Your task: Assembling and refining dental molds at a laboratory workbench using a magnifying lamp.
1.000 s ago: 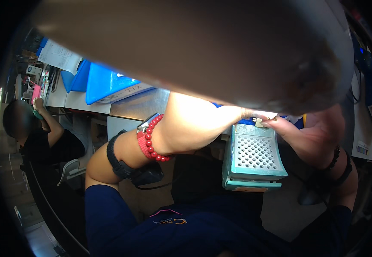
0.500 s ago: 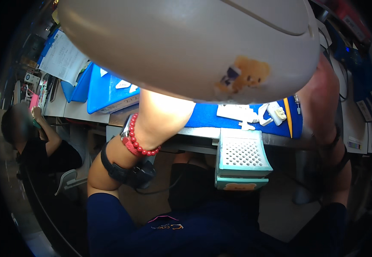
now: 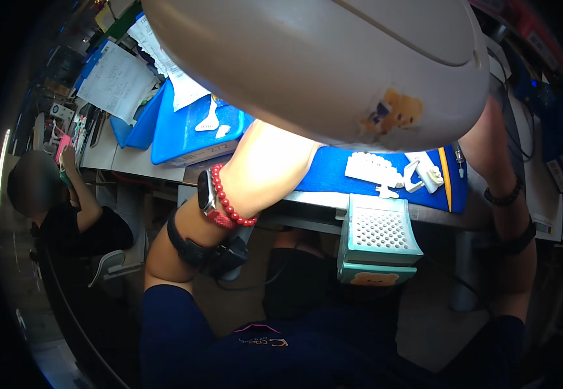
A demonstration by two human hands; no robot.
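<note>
A large pale lamp-like housing with a bear sticker hangs over the bench and covers the fingers of both hands. My left hand reaches in under it, brightly lit, with a watch and red beads at the wrist. On the far right, my right hand goes up behind the housing's edge. Between them, on a blue mat, lie a white tooth-shaped model piece, a second white model block and a small white piece. An orange stick lies beside them, nearer my right hand.
A teal box with a perforated top juts from the bench edge toward me. Left of my hand stands a blue bin with white pieces and papers. Another person sits at far left. A silver-tipped tool lies by the stick.
The whole view has shifted slightly, with bench items appearing farther right. More of the blue bin and its papers shows. My left hand stays under the housing; the model pieces keep their arrangement.
</note>
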